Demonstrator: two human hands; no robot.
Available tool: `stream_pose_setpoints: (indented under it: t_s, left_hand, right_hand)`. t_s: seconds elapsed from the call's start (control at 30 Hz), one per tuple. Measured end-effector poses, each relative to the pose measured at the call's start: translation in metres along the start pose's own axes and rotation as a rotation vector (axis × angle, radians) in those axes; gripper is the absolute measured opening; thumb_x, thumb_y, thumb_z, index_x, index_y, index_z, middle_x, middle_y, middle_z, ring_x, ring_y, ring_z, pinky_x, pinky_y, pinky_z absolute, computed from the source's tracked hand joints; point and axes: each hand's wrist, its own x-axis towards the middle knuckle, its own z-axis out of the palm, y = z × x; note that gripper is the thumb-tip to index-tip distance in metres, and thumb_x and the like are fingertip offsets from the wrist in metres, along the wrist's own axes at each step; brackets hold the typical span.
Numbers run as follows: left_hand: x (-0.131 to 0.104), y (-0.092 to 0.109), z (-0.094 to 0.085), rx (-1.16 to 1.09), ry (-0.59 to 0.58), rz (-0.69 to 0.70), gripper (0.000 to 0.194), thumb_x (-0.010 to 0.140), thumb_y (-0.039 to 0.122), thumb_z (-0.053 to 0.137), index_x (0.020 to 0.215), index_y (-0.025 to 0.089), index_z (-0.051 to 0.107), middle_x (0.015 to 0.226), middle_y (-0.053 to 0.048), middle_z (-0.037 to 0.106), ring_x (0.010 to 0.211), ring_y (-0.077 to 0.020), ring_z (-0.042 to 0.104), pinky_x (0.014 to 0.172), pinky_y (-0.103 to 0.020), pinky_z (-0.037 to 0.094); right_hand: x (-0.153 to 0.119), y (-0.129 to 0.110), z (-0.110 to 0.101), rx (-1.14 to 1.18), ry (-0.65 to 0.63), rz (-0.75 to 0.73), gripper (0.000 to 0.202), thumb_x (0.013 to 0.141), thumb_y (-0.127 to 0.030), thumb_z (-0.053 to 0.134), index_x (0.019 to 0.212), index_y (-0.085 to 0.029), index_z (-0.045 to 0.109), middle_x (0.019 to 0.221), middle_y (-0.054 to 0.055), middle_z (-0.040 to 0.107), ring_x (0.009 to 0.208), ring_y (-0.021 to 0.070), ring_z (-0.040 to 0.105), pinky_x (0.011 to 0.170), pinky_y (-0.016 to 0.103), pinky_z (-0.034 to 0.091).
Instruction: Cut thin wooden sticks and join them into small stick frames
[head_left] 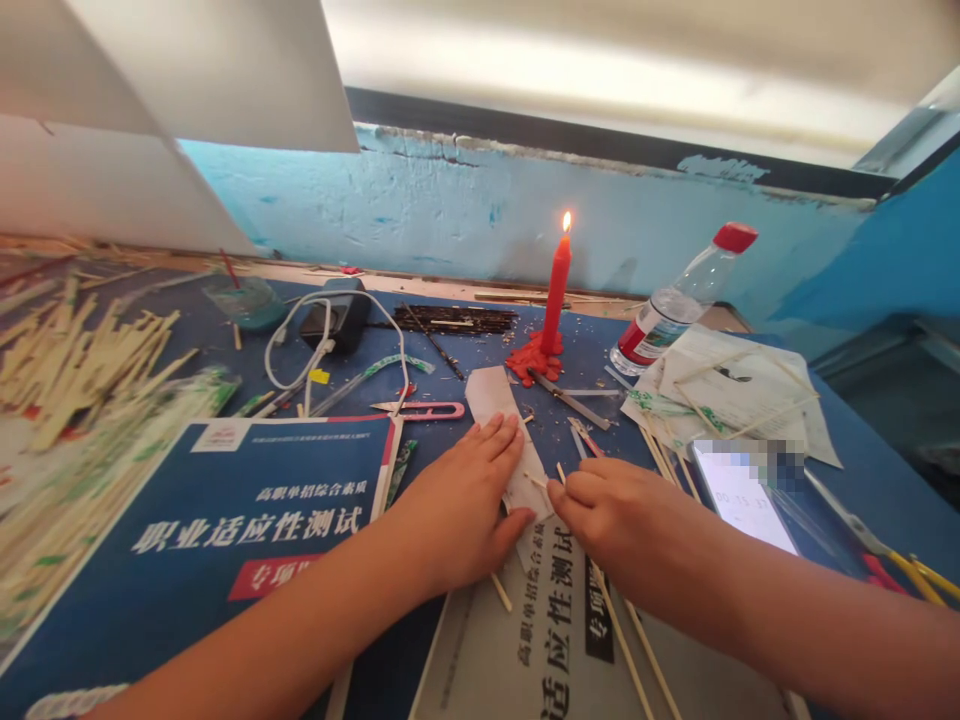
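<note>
My left hand point(480, 510) lies flat with its fingers stretched over a strip of white paper point(491, 390), holding it down on a grey printed book point(495, 660). One end of a thin stick point(502, 593) shows below that palm. Close by on the right, my right hand point(611, 500) is closed, thumb and forefinger pinching a thin wooden stick point(535, 481) whose tip points toward the paper. Its other end is hidden by the hand. More thin sticks point(626, 650) lie across the book below my right wrist.
A lit red candle point(556, 295) stands in melted wax beyond my hands, a knife point(574, 398) beside it. Around are a bottle point(667, 310), a phone point(739, 495), scissors point(892, 560), pink snips point(424, 410), a blue book point(247, 500), a cabled black adapter point(335, 315) and piled sticks point(90, 350).
</note>
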Motion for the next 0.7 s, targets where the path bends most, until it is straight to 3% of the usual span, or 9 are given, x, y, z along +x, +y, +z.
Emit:
stream_pose_setpoints:
  t_s: [0.13, 0.33, 0.5, 0.7]
  left_hand:
    - [0.000, 0.000, 0.000, -0.011, 0.003, -0.003, 0.081, 0.094, 0.046, 0.052, 0.161, 0.005, 0.029, 0.171, -0.016, 0.019, 0.159, -0.0265, 0.017, 0.128, -0.044, 0.019]
    - [-0.001, 0.000, -0.001, -0.036, 0.008, 0.010, 0.080, 0.094, 0.045, 0.052, 0.161, 0.005, 0.030, 0.171, -0.016, 0.018, 0.159, -0.0275, 0.016, 0.128, -0.046, 0.020]
    - [0.000, 0.001, -0.001, -0.045, 0.002, -0.002, 0.079, 0.094, 0.044, 0.053, 0.160, 0.006, 0.031, 0.171, -0.016, 0.019, 0.159, -0.0277, 0.016, 0.129, -0.046, 0.019]
    - [0.000, 0.001, -0.002, -0.047, 0.002, 0.001, 0.081, 0.094, 0.044, 0.054, 0.161, 0.005, 0.029, 0.171, -0.017, 0.019, 0.159, -0.0278, 0.017, 0.128, -0.045, 0.019]
  right_hand:
    - [-0.013, -0.003, -0.004, -0.066, -0.107, -0.117, 0.030, 0.063, 0.009, 0.066, 0.073, -0.019, 0.070, 0.070, 0.003, 0.067, 0.057, 0.0194, 0.055, 0.054, 0.034, 0.042]
    - [-0.001, 0.016, -0.008, 0.038, 0.026, 0.043, 0.030, 0.065, 0.009, 0.066, 0.072, -0.020, 0.064, 0.068, 0.000, 0.062, 0.058, 0.0174, 0.054, 0.052, 0.031, 0.038]
    - [0.006, 0.013, 0.003, 0.020, -0.005, 0.016, 0.032, 0.064, 0.010, 0.062, 0.075, -0.019, 0.066, 0.071, 0.003, 0.066, 0.062, 0.0196, 0.057, 0.057, 0.033, 0.042]
    - [-0.014, 0.007, 0.000, 0.268, -0.042, 0.073, 0.034, 0.063, 0.011, 0.063, 0.077, -0.019, 0.069, 0.065, 0.000, 0.065, 0.053, 0.0147, 0.057, 0.050, 0.027, 0.039]
